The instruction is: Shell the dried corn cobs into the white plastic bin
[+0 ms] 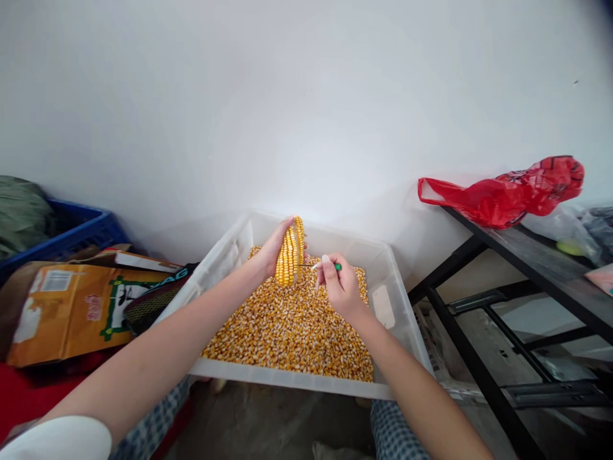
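Note:
My left hand (pixel 272 246) is wrapped round a yellow corn cob (pixel 287 259), which stands tilted above the tub. A bare groove runs lengthwise down the cob, with kernels on both sides of it. My right hand (pixel 341 286) grips a screwdriver (pixel 338 267) with a green-ended handle; my fingers cover much of it. Its thin shaft points left, and the tip is at the cob's groove, though whether it touches is hard to tell. Beneath both hands, loose corn kernels (pixel 292 332) cover the bottom of a translucent plastic tub (pixel 287 375).
A white wall rises behind the tub. To the left lie an orange cardboard box (pixel 81 313), a dark mesh bag (pixel 156 300) and a blue crate (pixel 90 227). On the right stands a black metal-framed table (pixel 541 275) bearing a red plastic bag (pixel 517 191).

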Demonstrator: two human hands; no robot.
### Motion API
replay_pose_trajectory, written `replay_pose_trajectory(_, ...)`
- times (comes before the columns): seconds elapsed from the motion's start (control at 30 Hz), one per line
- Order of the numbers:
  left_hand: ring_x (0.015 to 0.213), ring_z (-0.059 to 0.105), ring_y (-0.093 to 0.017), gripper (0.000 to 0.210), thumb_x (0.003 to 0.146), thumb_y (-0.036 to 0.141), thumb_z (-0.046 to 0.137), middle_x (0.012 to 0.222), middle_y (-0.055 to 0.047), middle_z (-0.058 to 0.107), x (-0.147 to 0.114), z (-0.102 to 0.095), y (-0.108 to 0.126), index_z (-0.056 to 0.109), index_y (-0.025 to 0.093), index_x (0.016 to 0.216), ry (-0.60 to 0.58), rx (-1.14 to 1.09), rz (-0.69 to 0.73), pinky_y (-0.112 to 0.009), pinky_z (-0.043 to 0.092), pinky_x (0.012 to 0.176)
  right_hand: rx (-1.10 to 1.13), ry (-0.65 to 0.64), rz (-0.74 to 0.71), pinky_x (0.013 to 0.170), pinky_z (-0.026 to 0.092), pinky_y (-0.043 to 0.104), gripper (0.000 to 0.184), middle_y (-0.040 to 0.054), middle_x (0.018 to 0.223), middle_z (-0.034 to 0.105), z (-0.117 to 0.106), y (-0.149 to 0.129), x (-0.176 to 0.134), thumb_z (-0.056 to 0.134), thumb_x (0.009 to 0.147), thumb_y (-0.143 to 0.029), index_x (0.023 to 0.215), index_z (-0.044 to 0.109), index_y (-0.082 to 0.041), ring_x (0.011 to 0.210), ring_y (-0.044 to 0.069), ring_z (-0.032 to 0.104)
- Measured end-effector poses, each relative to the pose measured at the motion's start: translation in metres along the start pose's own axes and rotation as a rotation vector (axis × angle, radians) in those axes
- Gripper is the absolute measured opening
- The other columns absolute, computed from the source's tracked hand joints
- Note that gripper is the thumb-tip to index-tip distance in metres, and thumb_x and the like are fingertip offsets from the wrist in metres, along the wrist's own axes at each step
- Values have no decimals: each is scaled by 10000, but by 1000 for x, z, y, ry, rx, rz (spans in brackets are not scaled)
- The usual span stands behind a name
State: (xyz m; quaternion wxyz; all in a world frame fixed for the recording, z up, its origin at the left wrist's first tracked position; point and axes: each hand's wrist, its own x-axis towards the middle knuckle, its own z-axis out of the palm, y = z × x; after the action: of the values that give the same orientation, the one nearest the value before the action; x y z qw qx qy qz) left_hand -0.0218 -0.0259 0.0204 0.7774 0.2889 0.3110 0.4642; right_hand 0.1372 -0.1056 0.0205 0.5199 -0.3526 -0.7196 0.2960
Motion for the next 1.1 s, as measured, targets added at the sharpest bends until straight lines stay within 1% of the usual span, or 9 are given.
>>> replay_pose_trajectory(0.17, 485, 603, -188, 469, 677, 597, 537, 589, -45, 618, 2, -1, -5, 583, 149, 805, -11, 40, -29, -311, 502, 471, 32, -54, 27, 462, 344, 215, 245, -52, 516, 413, 4, 3, -1, 355, 884, -391, 789, 475, -198, 432, 79, 404)
replay_pose_trajectory(0.43, 480, 590, -186, 500, 674, 633, 503, 567, -63, 608, -1, 8, -8, 574, 143, 747, -3, 143, -9, -289, 477, 468, 207, 31, 138, 384, 271, 202, 329, -70, 462, 348, 12, 16, 4, 344, 866, -482, 744, 449, -195, 378, 72, 336)
replay_pose_trajectory(0.5, 461, 573, -175, 486, 682, 623, 505, 545, -56, 597, -4, 12, -11, 568, 145, 733, -3, 221, 34, -270, 453, 445, 240, 38, 182, 376, 272, 200, 351, -74, 446, 339, 14, 21, 6, 338, 861, -502, 729, 445, -195, 367, 74, 337)
replay_pose_trajectory(0.67, 423, 532, -136, 378, 680, 528, 593, 506, -15, 567, -6, 15, -18, 561, 157, 746, -5, 429, 256, -217, 387, 404, 174, -38, 249, 367, 262, 192, 369, -80, 431, 331, 16, 34, 6, 387, 834, -523, 699, 461, -187, 349, 63, 325)
replay_pose_trajectory(0.73, 449, 552, -151, 408, 688, 563, 559, 529, -24, 581, -3, 12, -16, 559, 160, 750, 19, 410, 251, -234, 408, 422, 182, -22, 261, 363, 256, 188, 378, -79, 435, 334, 13, 33, 7, 386, 833, -528, 700, 464, -183, 350, 58, 316)
replay_pose_trajectory(0.8, 489, 577, -169, 461, 697, 607, 504, 565, -46, 604, 0, 7, -13, 563, 154, 751, 24, 349, 206, -259, 442, 462, 218, 45, 269, 356, 252, 184, 381, -80, 432, 338, 9, 28, 9, 378, 833, -535, 700, 454, -186, 351, 58, 317)
replay_pose_trajectory(0.87, 508, 584, -170, 496, 705, 627, 463, 577, -61, 613, 3, 3, -9, 574, 145, 743, 0, 285, 171, -272, 462, 498, 264, 132, 247, 357, 262, 181, 371, -81, 428, 350, 5, 22, 11, 364, 840, -532, 710, 440, -193, 351, 59, 328)
replay_pose_trajectory(0.93, 506, 579, -163, 509, 715, 626, 436, 563, -66, 609, 4, 1, -6, 584, 139, 730, -33, 239, 157, -274, 469, 518, 297, 172, 209, 369, 287, 182, 351, -81, 431, 375, 3, 16, 12, 347, 852, -519, 734, 433, -200, 348, 60, 343)
replay_pose_trajectory(1.1, 526, 581, -156, 495, 719, 605, 440, 579, -65, 613, 4, 1, -7, 600, 136, 733, -44, 196, 123, -270, 474, 540, 263, 108, 151, 408, 338, 193, 311, -68, 465, 422, 4, 8, 9, 351, 867, -478, 770, 444, -198, 386, 68, 402)
